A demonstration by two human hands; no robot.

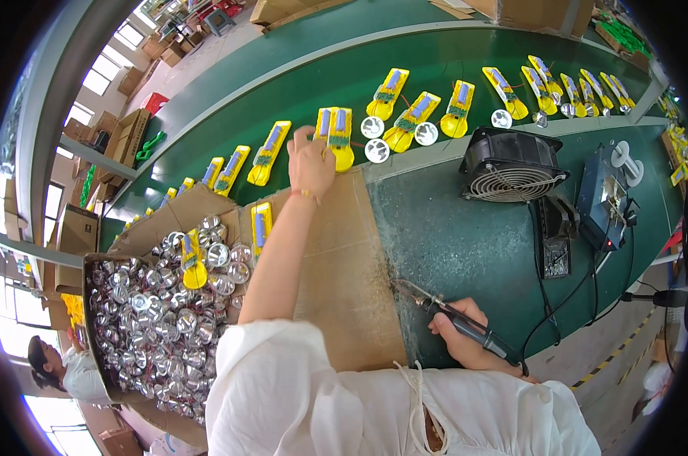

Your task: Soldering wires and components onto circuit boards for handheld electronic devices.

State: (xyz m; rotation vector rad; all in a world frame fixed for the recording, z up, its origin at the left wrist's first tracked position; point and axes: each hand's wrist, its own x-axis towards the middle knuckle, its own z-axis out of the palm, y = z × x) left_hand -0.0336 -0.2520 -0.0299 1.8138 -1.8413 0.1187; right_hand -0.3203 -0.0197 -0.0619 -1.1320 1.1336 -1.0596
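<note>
My left hand [311, 166] reaches to the green belt, its fingers closed at the edge of a yellow flashlight housing [325, 120]; the fingertips are partly hidden. Tight beside it lies a second yellow housing [344, 156], with a lilac battery and green circuit board inside. In my right hand [464, 325] is a soldering iron [477, 334], its tip pointing left above the edge of a cardboard sheet [336, 281]. One yellow housing [261, 226] rests on the cardboard near my left forearm. Another housing [194, 266] lies on a heap of silver reflector cups [154, 311].
Several housings with wired reflectors [377, 150] line the belt [275, 99]. A black fan [511, 167] stands right of centre, near an iron stand [554, 235] and a blue soldering device [606, 197] with a solder spool [627, 163]. Black cables loop there. Another person [70, 368] is at far left.
</note>
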